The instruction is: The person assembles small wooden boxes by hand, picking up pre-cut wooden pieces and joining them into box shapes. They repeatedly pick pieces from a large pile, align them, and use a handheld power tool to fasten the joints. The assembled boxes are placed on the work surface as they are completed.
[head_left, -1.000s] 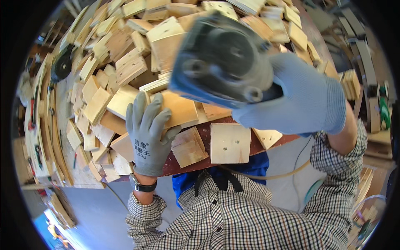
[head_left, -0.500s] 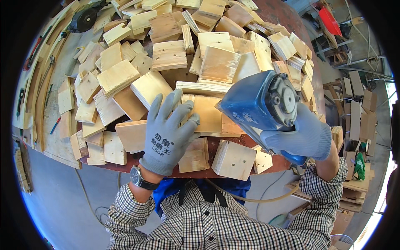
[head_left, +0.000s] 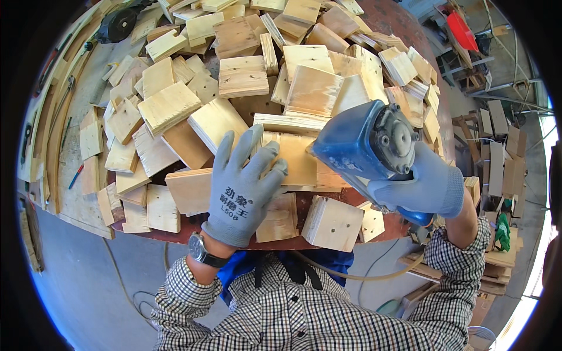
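A blue nail gun (head_left: pixel 349 140) is in the grip of my gloved right hand (head_left: pixel 418 184), whose fingers wrap around its handle. The gun's nose is at the upper face of a plywood block (head_left: pixel 295 161) near the table's front edge; the gun hides the contact point and the block's right part. My left hand (head_left: pixel 243 190), in a grey glove, lies at the left end of this block with its fingers spread, the fingertips against the wood. Behind the block, a plywood strip (head_left: pixel 290 123) lies along its far edge. Two loose blocks with dark holes (head_left: pixel 332 222) sit in front.
A heap of plywood blocks (head_left: pixel 243 76) covers most of the reddish table (head_left: pixel 237 235). Long wood strips, a black round tool (head_left: pixel 117 24) and a red-and-blue pen (head_left: pixel 76 176) lie at the left. A tan hose (head_left: pixel 363 277) runs below the table edge. Stacked boards (head_left: pixel 497 152) stand at right.
The whole view has shifted slightly. My hands, the nail gun and the block keep nearly the same places relative to one another.
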The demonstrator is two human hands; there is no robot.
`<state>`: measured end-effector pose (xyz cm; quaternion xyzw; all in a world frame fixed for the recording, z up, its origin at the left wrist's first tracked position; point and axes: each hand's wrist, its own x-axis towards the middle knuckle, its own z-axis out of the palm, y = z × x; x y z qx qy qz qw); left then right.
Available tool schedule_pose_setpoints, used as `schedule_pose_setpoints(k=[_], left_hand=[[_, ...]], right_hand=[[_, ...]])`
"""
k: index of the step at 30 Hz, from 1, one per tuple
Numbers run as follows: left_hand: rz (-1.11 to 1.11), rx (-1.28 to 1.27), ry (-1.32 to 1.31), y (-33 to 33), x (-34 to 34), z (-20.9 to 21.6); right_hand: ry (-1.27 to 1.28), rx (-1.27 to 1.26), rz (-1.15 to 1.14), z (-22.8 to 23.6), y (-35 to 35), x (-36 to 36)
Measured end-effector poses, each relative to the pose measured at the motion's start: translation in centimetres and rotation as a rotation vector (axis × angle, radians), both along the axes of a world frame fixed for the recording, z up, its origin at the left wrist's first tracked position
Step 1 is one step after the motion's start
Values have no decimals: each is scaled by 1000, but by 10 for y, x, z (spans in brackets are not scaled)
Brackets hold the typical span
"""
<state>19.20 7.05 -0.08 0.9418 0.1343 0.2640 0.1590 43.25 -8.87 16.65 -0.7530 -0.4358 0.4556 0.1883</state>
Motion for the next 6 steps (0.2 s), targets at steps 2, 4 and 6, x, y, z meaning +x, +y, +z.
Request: schedule_pose_setpoints(k=[2,4,6], left_hand=[[6,10,-2,0,0,-2],[8,-3,6,-2,-1,-1],[-3,5,17,0,-2,-2]], right_hand=[[-14,-37,25,0,0,3],[-11,-113,25,2,4,8],[15,-139,7,2,6,7]])
